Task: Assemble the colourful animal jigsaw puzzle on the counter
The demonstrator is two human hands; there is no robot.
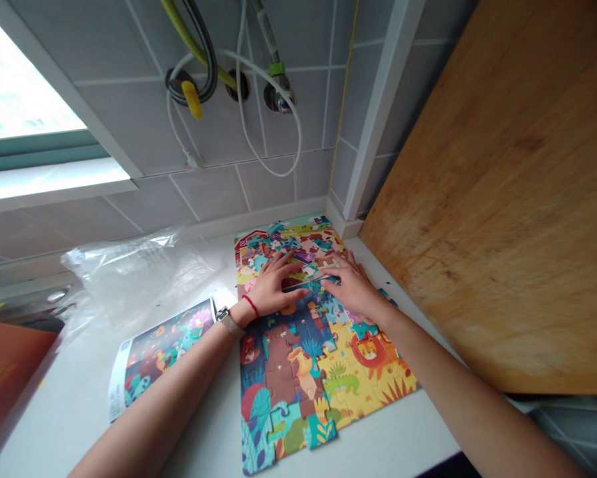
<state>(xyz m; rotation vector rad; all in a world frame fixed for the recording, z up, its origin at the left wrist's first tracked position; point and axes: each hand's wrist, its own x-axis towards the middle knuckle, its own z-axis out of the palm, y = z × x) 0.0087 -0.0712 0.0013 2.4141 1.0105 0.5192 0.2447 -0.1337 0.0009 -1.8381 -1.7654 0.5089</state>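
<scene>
A partly joined jigsaw puzzle (303,372) with a brown bear, a lion and a green crocodile lies on the white counter. Behind it, against the wall, is a farm picture board (246,255) strewn with loose puzzle pieces (323,243). My left hand (273,287) rests where the puzzle meets the board, fingers spread. Close by on the right, my right hand (350,284) reaches over the upper right of the puzzle with its fingers stretched out flat. The hands cover some pieces beneath them; neither visibly holds one.
Left of the puzzle lies a colourful picture sheet (166,352), partly under my left forearm. A crumpled clear plastic bag (133,272) sits behind it. An orange box (9,378) stands far left. A wooden board (507,199) leans at the right. Hoses and a white cable (298,133) hang above.
</scene>
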